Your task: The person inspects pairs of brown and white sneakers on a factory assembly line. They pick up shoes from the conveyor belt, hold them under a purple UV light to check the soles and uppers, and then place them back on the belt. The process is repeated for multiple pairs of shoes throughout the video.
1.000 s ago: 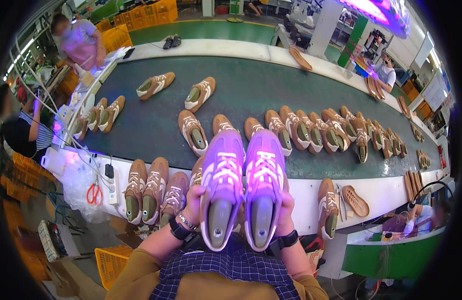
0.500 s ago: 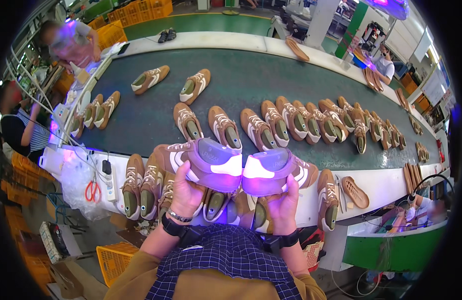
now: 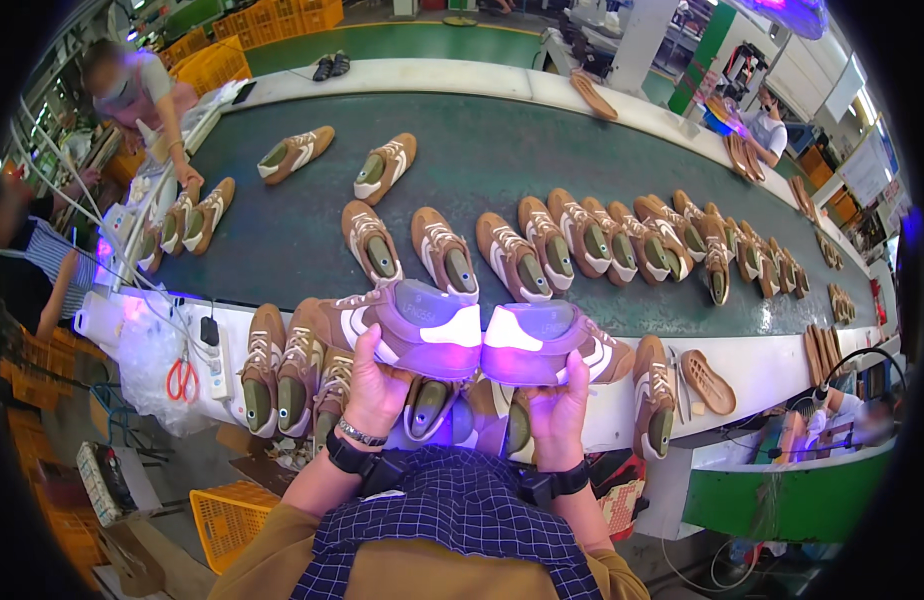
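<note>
Clock directions are taken from the held pair as centre.

Item: two brown-and-white sneakers, lifted over the near edge of the table (image 3: 302,235), heels just beside each other, violet light on both heels.

Left hand (image 3: 374,388): grasping the left sneaker (image 3: 402,322), thumb up against its side; toe to 9 o'clock. Metal bracelet (image 3: 362,433) and black strap (image 3: 350,456) at the wrist.

Right hand (image 3: 559,408): grasping the right sneaker (image 3: 554,340), thumb likewise up its side; toe to 3 o'clock. Black wristband (image 3: 574,478).

Surroundings:
- Long row of like shoes (image 3: 579,235), 11 round to 2 o'clock, on the dark green surface.
- Two single shoes apart from the row: one (image 3: 388,168) at 11 o'clock, one (image 3: 298,155) between 10 and 11.
- Shoe cluster (image 3: 211,217), 10 o'clock, with a co-worker's hand (image 3: 187,177) at it.
- Standing shoes (image 3: 265,372), 8 to 9 o'clock, on the white border.
- Red-handled scissors (image 3: 182,380) and white power strip (image 3: 216,368), near 9 o'clock.
- One shoe (image 3: 655,400), 4 o'clock; loose brown sole (image 3: 709,383), beyond it, nearer 3.
- Orange crate (image 3: 220,525), 8 o'clock, lower than the table.
</note>
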Demonstrator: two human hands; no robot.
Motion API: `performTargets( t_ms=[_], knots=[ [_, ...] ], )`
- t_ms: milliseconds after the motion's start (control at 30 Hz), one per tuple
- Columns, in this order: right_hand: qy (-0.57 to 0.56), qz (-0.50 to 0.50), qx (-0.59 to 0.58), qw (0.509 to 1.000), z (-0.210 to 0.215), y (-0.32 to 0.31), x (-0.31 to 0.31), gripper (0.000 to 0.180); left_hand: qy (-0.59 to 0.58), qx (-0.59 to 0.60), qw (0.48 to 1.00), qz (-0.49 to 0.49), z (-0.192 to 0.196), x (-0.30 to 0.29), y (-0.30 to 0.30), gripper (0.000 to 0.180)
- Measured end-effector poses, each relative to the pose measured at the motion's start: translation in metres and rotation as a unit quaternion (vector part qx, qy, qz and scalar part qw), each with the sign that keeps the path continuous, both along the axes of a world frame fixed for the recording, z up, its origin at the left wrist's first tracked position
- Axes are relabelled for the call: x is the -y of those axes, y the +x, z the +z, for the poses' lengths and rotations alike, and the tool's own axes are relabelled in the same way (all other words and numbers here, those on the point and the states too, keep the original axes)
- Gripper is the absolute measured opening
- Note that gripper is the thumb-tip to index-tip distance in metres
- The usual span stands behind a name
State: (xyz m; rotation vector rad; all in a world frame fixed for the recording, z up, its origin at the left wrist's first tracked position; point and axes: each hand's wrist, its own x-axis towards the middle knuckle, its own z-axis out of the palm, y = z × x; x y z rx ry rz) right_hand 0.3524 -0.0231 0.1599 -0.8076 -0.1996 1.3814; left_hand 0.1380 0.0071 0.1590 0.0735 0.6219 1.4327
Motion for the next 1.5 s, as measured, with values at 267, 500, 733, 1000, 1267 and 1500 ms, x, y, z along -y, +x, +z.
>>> performTargets(
  t_ms=[267, 500, 733, 1000, 1267, 1500],
  knots=[
    [-0.006, 0.007, 0.0, 1.0, -0.002, -0.001, 0.001, 0.045, -0.01, 0.003, 1.0, -0.008, -0.004, 0.001, 0.002, 0.044],
    [-0.01, 0.006, 0.015, 1.0, -0.007, -0.002, 0.003, 0.047, -0.007, 0.003, 1.0, -0.006, -0.011, 0.0, 0.002, 0.043],
    [0.003, 0.003, 0.048, 0.999, -0.001, -0.002, -0.002, 0.043, 0.01, -0.037, 0.999, 0.01, 0.001, 0.0, 0.004, 0.041],
    [0.04, 0.004, 0.1, 0.994, 0.006, 0.006, -0.007, 0.032, 0.058, -0.084, 0.994, 0.03, 0.003, -0.002, -0.009, 0.04],
    [0.042, 0.052, 0.08, 0.995, 0.007, -0.001, -0.011, 0.038, 0.057, -0.052, 0.997, 0.012, 0.004, 0.004, -0.024, 0.041],
    [-0.049, 0.162, -0.02, 0.985, -0.015, -0.027, -0.004, 0.049, -0.011, 0.012, 0.998, -0.062, -0.009, 0.019, -0.053, 0.042]
  ],
)
